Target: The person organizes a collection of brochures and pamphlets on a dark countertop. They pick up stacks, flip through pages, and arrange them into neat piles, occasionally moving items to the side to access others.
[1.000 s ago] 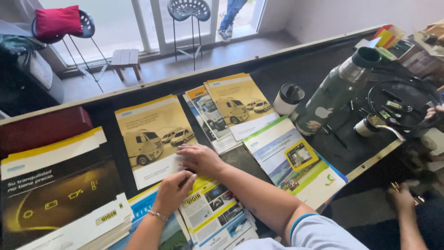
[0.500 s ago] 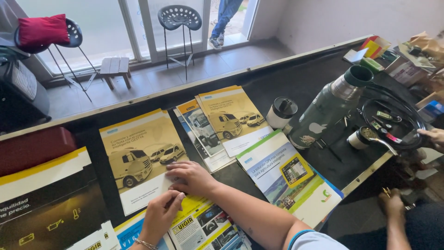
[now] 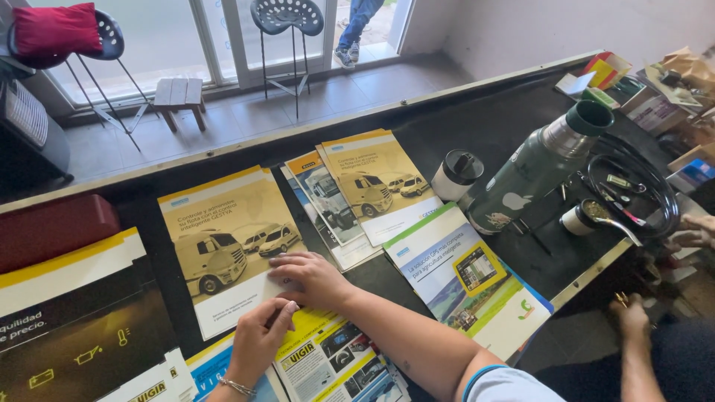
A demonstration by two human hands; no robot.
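I had both hands low in the middle of the frame, on the dark desk. My right hand lay flat, fingers spread and gripping nothing, palm down on the lower right corner of the tan brochure, the one showing a truck and vans, which sat left of centre. My left hand was just below it, fingers curled loosely at that same bottom edge; I could not tell whether they pinched the paper or only touched it. A thin bracelet circled that wrist.

Under my hands, at the bottom of the frame, lay a yellow and white leaflet. To the far left was a black and yellow sheet, with a dark red box above it. Right of centre, a fanned stack of similar tan brochures lay overlapped, and lower right of it a green and blue brochure. Further right stood a small capped cup just beside a green flask lying tilted. At the right edge another person's hand rested near a black round tray.
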